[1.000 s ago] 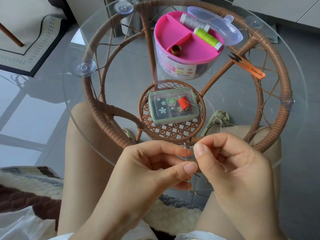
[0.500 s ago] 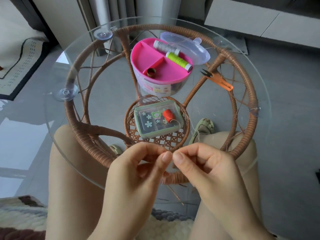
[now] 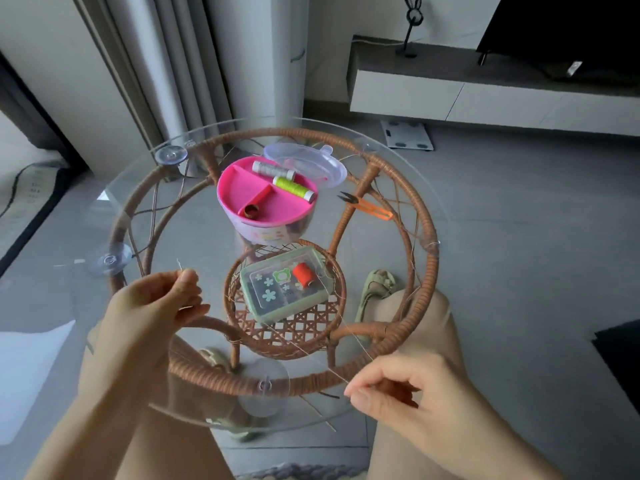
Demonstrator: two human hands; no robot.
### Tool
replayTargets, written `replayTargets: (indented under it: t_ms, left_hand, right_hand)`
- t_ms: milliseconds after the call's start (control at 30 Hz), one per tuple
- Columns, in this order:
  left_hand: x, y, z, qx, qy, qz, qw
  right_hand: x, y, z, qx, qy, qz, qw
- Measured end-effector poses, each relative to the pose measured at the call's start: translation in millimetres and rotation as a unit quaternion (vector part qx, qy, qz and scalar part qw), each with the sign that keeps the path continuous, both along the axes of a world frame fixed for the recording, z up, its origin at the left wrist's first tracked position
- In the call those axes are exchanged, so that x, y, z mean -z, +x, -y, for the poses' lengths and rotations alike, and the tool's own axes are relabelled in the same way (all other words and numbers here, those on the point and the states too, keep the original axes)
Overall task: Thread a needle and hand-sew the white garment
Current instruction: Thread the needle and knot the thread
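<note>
My left hand (image 3: 152, 306) pinches a thin needle (image 3: 179, 265) whose tip sticks up above the fingertips, over the left part of the round glass table (image 3: 114, 216). My right hand (image 3: 398, 393) pinches a fine pale thread (image 3: 341, 327) near the table's front right rim. The thread runs taut up toward the orange spool (image 3: 303, 274) on the green sewing box (image 3: 282, 289). A second strand (image 3: 287, 341) stretches between the two hands. The white garment is out of view.
A pink round sewing kit (image 3: 263, 202) with grey and lime spools and a clear lid stands at the back of the table. Orange thread snips (image 3: 367, 204) lie to its right. A rattan frame (image 3: 419, 306) shows under the glass. My knees sit below the table.
My hands were together in front of me at the needle. They have drawn apart: the left up and left with the needle, the right down and right with the thread. The camera tilted up.
</note>
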State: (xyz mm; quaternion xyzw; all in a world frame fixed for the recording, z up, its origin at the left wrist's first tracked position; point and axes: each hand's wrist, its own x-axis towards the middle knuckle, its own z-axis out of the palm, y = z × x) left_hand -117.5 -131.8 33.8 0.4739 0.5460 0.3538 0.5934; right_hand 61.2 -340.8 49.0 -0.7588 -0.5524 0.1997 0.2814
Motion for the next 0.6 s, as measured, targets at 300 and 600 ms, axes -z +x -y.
replayTargets:
  t_ms: [300, 600]
  left_hand:
    - [-9.8, 24.7, -10.8, 0.166, 0.15, -0.239, 0.945]
    - [-24.9, 57.5, -10.7, 0.269, 0.308, -0.369, 0.834]
  right_hand:
    - [-8.4, 14.2, -16.0, -0.093, -0.025, 0.012, 0.995]
    - [-12.7, 86.1, -12.9, 0.128, -0.004, 0.111, 0.986]
